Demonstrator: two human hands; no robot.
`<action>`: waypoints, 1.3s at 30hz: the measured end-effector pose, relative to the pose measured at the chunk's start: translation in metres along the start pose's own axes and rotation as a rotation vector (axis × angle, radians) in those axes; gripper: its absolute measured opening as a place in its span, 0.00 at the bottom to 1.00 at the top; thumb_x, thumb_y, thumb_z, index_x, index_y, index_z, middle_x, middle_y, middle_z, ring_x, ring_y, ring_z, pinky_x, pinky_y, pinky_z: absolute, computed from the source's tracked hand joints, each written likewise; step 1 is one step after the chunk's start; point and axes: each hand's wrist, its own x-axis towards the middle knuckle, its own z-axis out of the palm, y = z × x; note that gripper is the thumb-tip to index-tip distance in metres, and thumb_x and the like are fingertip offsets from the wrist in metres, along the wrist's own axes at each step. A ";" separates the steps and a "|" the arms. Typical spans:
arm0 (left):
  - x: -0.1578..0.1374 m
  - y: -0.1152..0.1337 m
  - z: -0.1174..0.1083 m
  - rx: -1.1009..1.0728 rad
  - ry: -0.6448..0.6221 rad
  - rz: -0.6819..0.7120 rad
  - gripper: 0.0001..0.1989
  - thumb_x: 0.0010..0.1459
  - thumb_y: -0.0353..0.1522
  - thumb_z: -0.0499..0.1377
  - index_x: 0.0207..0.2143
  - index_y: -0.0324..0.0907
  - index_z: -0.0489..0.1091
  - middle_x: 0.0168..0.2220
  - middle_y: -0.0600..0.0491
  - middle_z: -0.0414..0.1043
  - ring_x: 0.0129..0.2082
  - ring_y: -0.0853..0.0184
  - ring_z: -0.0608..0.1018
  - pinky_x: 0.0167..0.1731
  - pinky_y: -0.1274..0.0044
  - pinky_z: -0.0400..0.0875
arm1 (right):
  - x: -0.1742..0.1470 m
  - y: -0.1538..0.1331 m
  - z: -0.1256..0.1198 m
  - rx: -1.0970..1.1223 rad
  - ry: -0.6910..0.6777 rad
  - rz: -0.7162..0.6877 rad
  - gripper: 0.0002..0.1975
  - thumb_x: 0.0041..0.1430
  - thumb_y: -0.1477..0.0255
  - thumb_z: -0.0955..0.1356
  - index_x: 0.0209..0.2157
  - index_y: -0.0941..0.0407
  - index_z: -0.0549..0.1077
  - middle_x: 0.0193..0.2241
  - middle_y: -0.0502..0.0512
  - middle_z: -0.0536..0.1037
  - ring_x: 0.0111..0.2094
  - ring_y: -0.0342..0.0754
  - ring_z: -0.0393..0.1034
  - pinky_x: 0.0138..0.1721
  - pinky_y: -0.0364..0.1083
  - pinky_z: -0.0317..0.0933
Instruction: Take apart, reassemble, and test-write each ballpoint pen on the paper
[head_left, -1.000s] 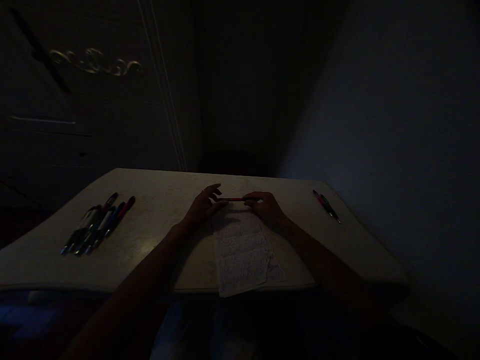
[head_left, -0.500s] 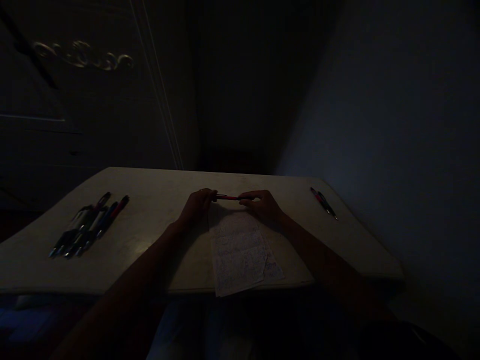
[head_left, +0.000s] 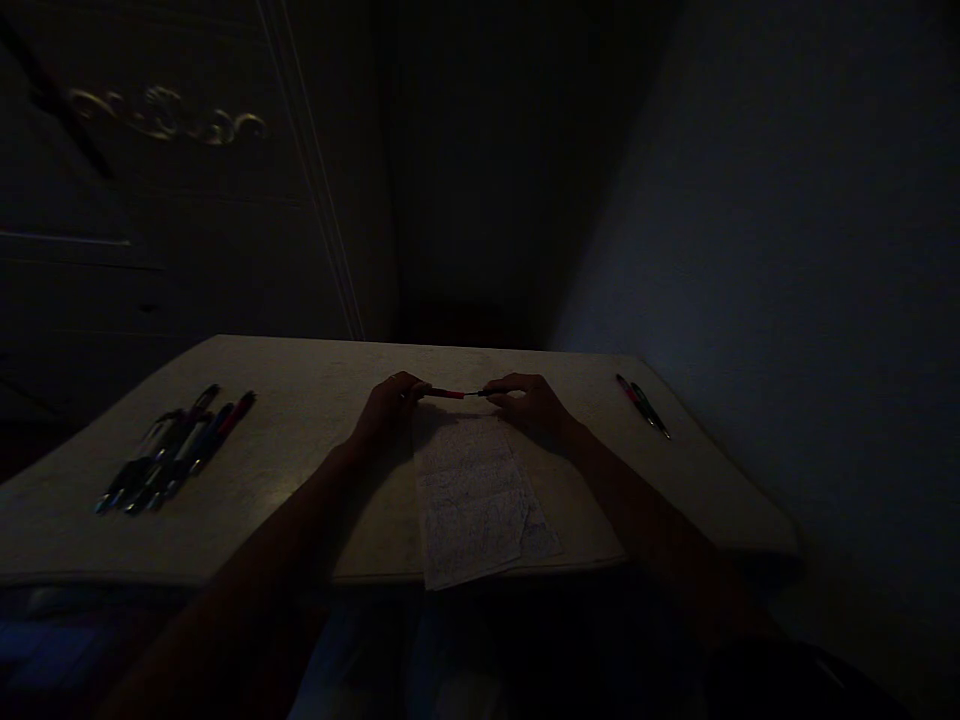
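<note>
Above the far end of the paper sheets, my left hand (head_left: 391,405) pinches the red barrel (head_left: 448,394) of a pen. My right hand (head_left: 531,402) is closed on the pen's dark end part (head_left: 491,391). Between the two parts a gap shows, crossed by a thin dark rod that looks like the refill. Below the hands lie sheets of paper (head_left: 471,500) covered in scribbled writing, overlapping and reaching over the table's near edge. The dim light hides fine detail of the fingers.
Several pens (head_left: 176,450) lie in a bunch on the left of the pale table (head_left: 315,390). Two pens (head_left: 643,405), one reddish and one dark, rest side by side at the right. A wall (head_left: 750,300) rises beyond the right edge; dark furniture with an ornate handle (head_left: 165,115) stands at left.
The pen's red barrel and dark end part have come apart, leaving a gap with a thin rod across it. My hands have shifted only slightly.
</note>
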 end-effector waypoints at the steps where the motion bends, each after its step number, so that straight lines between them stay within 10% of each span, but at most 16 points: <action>1: 0.000 0.000 0.000 -0.003 -0.005 0.008 0.13 0.63 0.40 0.56 0.31 0.43 0.74 0.31 0.49 0.77 0.32 0.62 0.76 0.36 0.70 0.72 | 0.001 0.002 -0.002 -0.029 -0.011 -0.028 0.09 0.56 0.71 0.73 0.40 0.53 0.84 0.39 0.58 0.85 0.41 0.51 0.78 0.48 0.51 0.67; 39: 0.000 -0.013 -0.015 0.047 -0.071 -0.028 0.06 0.54 0.33 0.62 0.34 0.45 0.79 0.34 0.48 0.80 0.31 0.60 0.79 0.31 0.71 0.73 | 0.002 0.014 -0.015 -0.130 -0.058 -0.066 0.10 0.53 0.77 0.72 0.35 0.50 0.85 0.34 0.54 0.84 0.36 0.50 0.75 0.44 0.51 0.65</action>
